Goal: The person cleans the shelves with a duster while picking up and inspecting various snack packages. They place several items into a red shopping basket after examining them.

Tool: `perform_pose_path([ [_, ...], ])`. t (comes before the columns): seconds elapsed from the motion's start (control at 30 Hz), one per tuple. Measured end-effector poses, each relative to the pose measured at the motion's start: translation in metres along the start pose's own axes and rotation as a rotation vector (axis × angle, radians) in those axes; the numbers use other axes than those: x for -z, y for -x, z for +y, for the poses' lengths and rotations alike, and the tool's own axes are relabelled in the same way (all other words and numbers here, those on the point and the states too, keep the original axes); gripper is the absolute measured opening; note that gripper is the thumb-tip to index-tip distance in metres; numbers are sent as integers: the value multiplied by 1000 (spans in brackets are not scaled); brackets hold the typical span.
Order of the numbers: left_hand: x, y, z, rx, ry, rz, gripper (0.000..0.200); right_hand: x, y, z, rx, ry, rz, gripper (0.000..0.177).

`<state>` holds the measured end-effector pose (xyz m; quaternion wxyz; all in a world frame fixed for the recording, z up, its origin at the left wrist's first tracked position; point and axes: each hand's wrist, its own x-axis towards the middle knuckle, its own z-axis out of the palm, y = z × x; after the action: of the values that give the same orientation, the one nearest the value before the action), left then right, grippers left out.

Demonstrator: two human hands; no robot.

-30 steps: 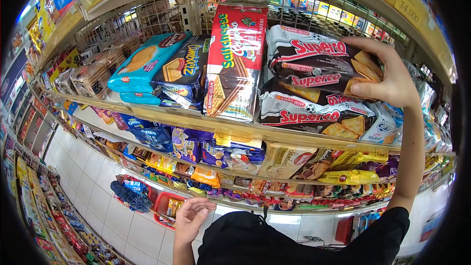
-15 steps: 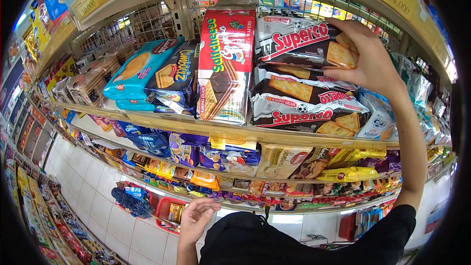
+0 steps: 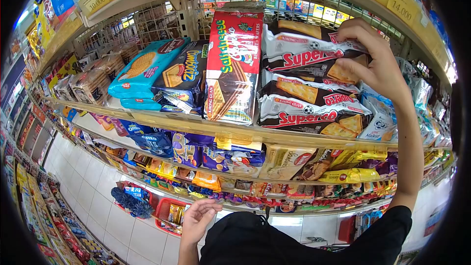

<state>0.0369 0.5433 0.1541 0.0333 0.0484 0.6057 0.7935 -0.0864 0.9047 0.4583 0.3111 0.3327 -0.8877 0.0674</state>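
Black-and-white Superco pack (image 3: 306, 59), head view: it lies behind other Superco packs (image 3: 306, 116) on the shelf (image 3: 223, 128).
I see the right hand (image 3: 373, 61) pinching its right end; the left hand (image 3: 197, 218) hangs empty, fingers loosely curled. I'd call the pack light, slick, brittle inside: grip broadly, gently, across that end.

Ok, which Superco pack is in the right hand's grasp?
The rear Superco pack, its right end between the right hand's thumb and fingers; the other Superco packs, nearer the shelf's front edge, lie untouched.
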Motion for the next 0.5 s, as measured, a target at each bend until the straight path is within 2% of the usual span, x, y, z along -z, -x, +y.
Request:
perform_pose_path([
  [0.13,1,0,-1,8,9,9,24,-7,2,2,-19,60,84,50],
  [0.23,1,-1,-1,18,7,5,24,-3,-3,9,-36,30,-78,51],
  [0.33,1,-2,-1,23,13,-1,24,-7,-5,10,-149,-8,-85,48],
  [0.43,2,-2,-2,25,10,8,23,2,-7,13,-175,-83,-88,48],
  [0.47,3,-3,-2,27,14,11,23,6,-7,11,-256,-253,-116,46],
  [0.5,5,-3,-4,31,17,12,23,5,-6,12,-253,-243,-116,46],
])
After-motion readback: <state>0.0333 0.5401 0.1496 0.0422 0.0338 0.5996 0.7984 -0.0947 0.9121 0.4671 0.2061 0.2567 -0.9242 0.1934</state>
